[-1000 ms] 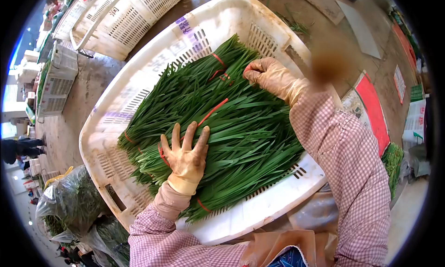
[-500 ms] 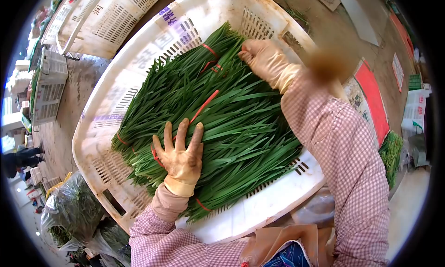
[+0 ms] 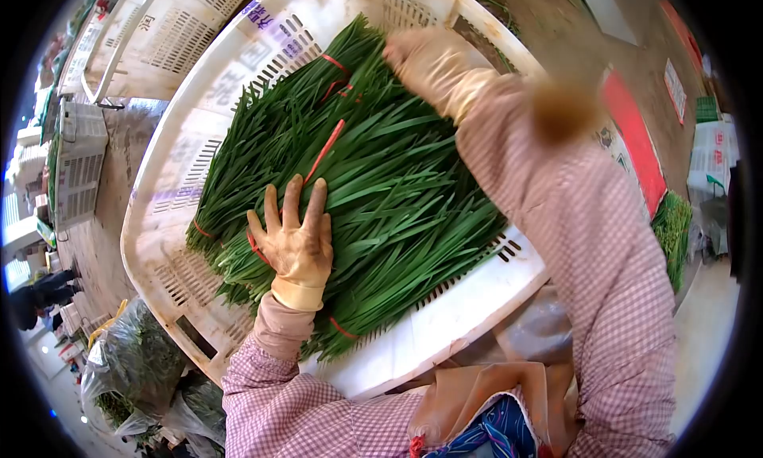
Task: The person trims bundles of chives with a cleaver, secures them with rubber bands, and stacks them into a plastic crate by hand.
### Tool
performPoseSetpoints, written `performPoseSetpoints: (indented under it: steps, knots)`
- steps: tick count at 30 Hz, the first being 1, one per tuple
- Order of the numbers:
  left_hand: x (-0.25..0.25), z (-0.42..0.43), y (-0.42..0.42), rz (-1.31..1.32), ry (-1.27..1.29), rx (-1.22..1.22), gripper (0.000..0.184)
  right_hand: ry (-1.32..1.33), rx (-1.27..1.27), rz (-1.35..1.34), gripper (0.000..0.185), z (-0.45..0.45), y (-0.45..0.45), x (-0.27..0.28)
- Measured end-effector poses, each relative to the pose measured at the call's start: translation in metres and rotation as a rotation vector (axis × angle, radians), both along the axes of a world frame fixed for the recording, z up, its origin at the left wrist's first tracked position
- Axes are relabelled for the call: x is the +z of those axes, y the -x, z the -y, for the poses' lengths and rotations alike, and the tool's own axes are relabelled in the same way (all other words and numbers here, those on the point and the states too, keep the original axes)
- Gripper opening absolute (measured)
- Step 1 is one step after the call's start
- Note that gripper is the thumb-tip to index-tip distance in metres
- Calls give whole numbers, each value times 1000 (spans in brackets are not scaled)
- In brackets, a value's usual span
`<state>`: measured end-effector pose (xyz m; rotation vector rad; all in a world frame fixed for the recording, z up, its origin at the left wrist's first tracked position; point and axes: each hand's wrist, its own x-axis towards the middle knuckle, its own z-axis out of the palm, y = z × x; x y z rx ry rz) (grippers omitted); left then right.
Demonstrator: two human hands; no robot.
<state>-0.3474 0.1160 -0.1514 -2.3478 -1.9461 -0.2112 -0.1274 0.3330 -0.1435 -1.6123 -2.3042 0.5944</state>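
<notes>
White crate [image 3: 469, 303] | left hand [image 3: 296, 247] splayed flat on greens [image 3: 397, 196], seven o'clock | right hand [image 3: 433, 61] curled, one o'clock; can't tell its hold

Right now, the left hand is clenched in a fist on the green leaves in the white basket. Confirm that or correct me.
Not a fist: the head view shows the left hand open, its fingers spread apart. The rest stands: it lies on the green leaves in the white basket.
</notes>
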Motion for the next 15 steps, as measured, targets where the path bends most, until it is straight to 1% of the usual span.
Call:
performPoseSetpoints:
  steps: [1,2,3,4,6,7,8,9,10,11,12,14,15]
  knots:
    - [-1,-1,-1,0,2,-7,45,-76,-51,-157,27,3,-14,12]
    - [-1,-1,-2,-10,-2,11,45,-17,-125,-139,26,11,-28,45]
    - [-2,-2,-2,-21,-9,27,45,25,-121,-208,26,25,-45,76]
    - [-3,-2,-2,-40,-19,27,46,-115,-102,-222,17,30,-70,83]
    - [-5,-2,-2,-42,-32,23,45,-101,-148,-707,13,35,-159,75]
    - [-5,-4,-3,-40,-44,29,45,-115,-337,-625,14,63,-197,93]
    - [1,-10,-17,-75,-97,-51,44,-108,-522,-550,15,88,-236,109]
    - [-6,-22,-25,155,-31,-132,41,-135,-620,-442,16,121,-273,118]
    - [-9,-32,-28,252,-36,-208,40,-116,-651,-310,17,160,-295,110]
    - [-6,-30,-30,257,-87,-269,40,-56,-680,-169,18,204,-319,98]
    - [-5,-26,-22,227,-141,-301,39,42,-682,-52,20,242,-335,75]
    - [-5,-18,1,111,-245,-309,39,222,-587,178,23,310,-363,34]
    - [-4,-18,17,-129,-289,-263,34,35,21,368,24,341,-397,-24]
